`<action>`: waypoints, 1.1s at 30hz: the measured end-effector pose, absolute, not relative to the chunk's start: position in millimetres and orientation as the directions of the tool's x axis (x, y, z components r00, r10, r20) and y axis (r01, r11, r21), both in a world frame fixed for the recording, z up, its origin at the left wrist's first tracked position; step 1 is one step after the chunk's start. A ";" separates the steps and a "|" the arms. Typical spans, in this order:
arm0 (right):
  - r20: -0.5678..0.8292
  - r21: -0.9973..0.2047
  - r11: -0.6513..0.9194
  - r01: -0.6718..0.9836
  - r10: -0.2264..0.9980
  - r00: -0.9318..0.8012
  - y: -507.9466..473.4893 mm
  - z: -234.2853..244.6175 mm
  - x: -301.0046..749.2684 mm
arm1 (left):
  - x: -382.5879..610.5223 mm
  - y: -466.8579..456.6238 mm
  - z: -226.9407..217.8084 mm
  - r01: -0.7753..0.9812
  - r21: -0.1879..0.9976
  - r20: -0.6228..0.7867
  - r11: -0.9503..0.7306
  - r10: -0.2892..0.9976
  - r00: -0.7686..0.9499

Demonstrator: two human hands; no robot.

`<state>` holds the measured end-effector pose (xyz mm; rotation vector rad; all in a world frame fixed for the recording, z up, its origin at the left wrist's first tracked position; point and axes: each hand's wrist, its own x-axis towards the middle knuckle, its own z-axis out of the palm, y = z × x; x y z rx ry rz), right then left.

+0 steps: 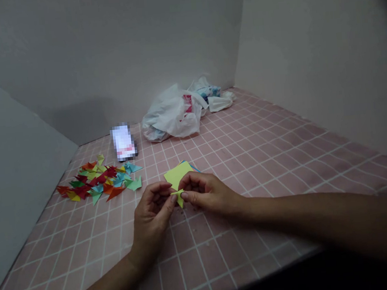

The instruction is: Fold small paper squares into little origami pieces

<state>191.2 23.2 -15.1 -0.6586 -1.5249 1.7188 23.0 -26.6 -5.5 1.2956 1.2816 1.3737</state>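
Between my two hands is a small folded piece of yellow paper (180,199), its narrow tip pointing down toward me. My left hand (154,212) pinches its left side between thumb and fingers. On the right side, my right hand (209,192) pinches it the same way, so the fingertips hide part of the folds. Just behind my hands lies a stack of square paper (177,174), yellow on top, with a blue edge showing at its right. To the left is a heap of folded paper cranes (104,176) in red, orange, yellow, green and blue.
A phone (124,142) with a lit, blurred screen stands behind the cranes. White plastic bags (173,112) lie crumpled by the back wall, with a white and blue bundle (209,91) beside them. The pink checked surface (266,156) is bordered by grey walls.
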 end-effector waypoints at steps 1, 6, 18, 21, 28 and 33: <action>0.094 -0.981 -0.029 -0.193 0.795 -0.599 23.2 -15.6 190.9 | 23.0 -26.8 -5.9 0.076 0.988 0.146 -0.138 0.982 -0.117; 0.106 -0.982 -0.005 -0.187 0.808 -0.580 22.3 -16.0 190.7 | 23.0 -25.6 -5.8 0.062 0.990 0.135 -0.129 0.984 -0.119; 0.163 -0.986 0.118 -0.118 0.823 -0.544 22.8 -17.0 191.4 | 19.4 -24.1 -4.9 0.138 0.990 0.044 -0.029 0.993 -0.112; 0.144 -0.985 0.065 -0.162 0.829 -0.541 22.2 -16.8 190.3 | 20.9 -23.0 -5.2 0.095 0.995 0.014 -0.004 0.995 -0.097; 0.077 -0.987 -0.007 -0.158 0.853 -0.517 23.5 -15.0 189.8 | 22.6 -22.0 -7.1 0.100 0.993 -0.065 0.062 0.997 0.029; 0.122 -0.992 0.088 -0.090 0.842 -0.526 26.2 -13.5 191.8 | 21.5 -24.7 -5.3 0.213 0.977 -0.034 0.027 0.999 0.028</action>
